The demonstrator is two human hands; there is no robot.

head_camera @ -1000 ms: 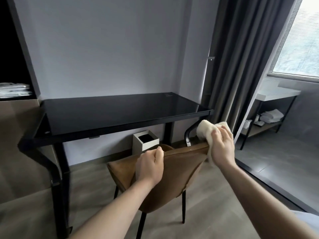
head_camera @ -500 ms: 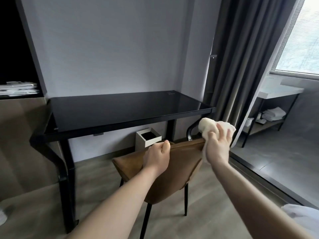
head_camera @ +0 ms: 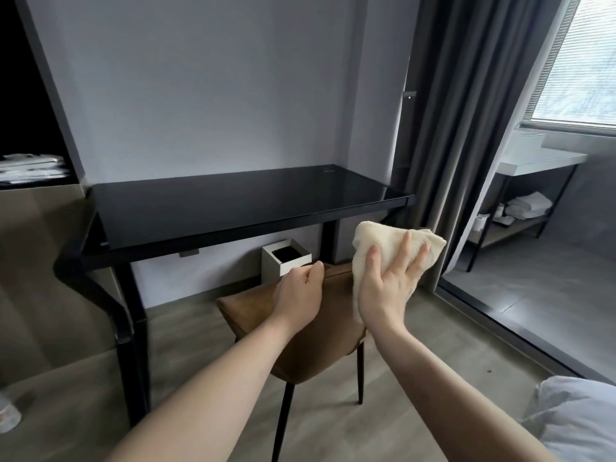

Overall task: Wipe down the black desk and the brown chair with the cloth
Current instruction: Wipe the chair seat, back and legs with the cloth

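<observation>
Right hand point(head_camera: 386, 288) fingers now spread flat on cloth point(head_camera: 386, 241); left hand point(head_camera: 296, 295) unmoved on chair point(head_camera: 336, 315).

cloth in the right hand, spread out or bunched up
Partly spread. The cloth drapes over the chair back's right end under the flat, splayed fingers of the right hand, still rumpled at its upper left.

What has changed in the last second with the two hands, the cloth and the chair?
The right hand was curled around the bunched cloth at the right end of the chair back; now its fingers are spread flat and press the cloth, which is more open. The left hand keeps its grip on the top edge of the brown chair. The black desk and the white bin have not moved.
</observation>
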